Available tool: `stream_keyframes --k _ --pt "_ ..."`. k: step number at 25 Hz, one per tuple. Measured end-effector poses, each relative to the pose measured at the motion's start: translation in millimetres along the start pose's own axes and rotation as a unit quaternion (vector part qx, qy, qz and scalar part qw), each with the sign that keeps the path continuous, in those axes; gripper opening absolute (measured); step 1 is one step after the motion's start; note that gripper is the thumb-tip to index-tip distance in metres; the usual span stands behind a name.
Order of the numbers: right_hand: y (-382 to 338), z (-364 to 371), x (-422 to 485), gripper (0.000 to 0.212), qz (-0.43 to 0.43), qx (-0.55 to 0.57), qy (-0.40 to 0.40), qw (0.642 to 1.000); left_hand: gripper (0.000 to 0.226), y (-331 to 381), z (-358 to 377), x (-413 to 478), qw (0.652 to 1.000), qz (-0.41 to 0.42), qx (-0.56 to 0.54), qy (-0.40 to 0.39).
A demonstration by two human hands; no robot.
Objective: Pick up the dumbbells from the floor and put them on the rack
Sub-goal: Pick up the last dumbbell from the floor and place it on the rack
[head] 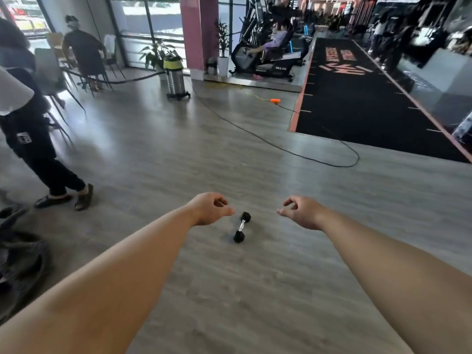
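A small dumbbell with black hexagonal heads and a chrome handle lies on the grey wood-look floor, between my two outstretched arms. My left hand hovers just left of its far head, fingers loosely curled, holding nothing. My right hand hangs to the right of it, also loosely curled and empty. Neither hand touches the dumbbell. No rack is in view.
A person in black trousers stands at the left by chairs. A black cable snakes across the floor beyond the dumbbell. A steel vacuum canister stands further back, a black turf strip at right, dark bags at lower left.
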State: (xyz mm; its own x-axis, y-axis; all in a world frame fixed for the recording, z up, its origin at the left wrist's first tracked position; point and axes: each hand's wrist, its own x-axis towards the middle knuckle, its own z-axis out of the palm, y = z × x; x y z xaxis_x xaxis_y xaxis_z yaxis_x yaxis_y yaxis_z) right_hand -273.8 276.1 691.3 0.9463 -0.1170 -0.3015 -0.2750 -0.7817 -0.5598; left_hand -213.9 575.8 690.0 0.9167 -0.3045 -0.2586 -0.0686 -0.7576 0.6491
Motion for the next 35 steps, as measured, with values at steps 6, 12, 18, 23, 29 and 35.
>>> stream_keyframes --k 6,12,18,23,29,35 --pt "40 -41 155 0.058 -0.061 -0.067 -0.049 0.995 0.05 18 8 109 0.997 -0.064 0.026 0.043" --pt "66 -105 285 0.058 -0.081 -0.116 -0.112 0.984 0.058 67 34 194 0.986 -0.154 0.024 0.058" --pt "41 -120 377 0.059 -0.137 -0.12 -0.157 0.971 0.055 64 38 285 0.983 -0.171 -0.006 0.072" --pt "56 -99 475 0.062 -0.107 -0.121 -0.206 0.965 0.056 33 38 392 0.98 -0.181 -0.041 0.067" --pt "51 -94 582 0.061 -0.076 -0.165 -0.239 0.954 0.049 1 51 507 0.971 -0.214 -0.102 0.02" --pt "57 -15 688 0.058 -0.092 -0.199 -0.318 0.922 0.042 -58 90 565 0.936 -0.306 -0.174 0.019"
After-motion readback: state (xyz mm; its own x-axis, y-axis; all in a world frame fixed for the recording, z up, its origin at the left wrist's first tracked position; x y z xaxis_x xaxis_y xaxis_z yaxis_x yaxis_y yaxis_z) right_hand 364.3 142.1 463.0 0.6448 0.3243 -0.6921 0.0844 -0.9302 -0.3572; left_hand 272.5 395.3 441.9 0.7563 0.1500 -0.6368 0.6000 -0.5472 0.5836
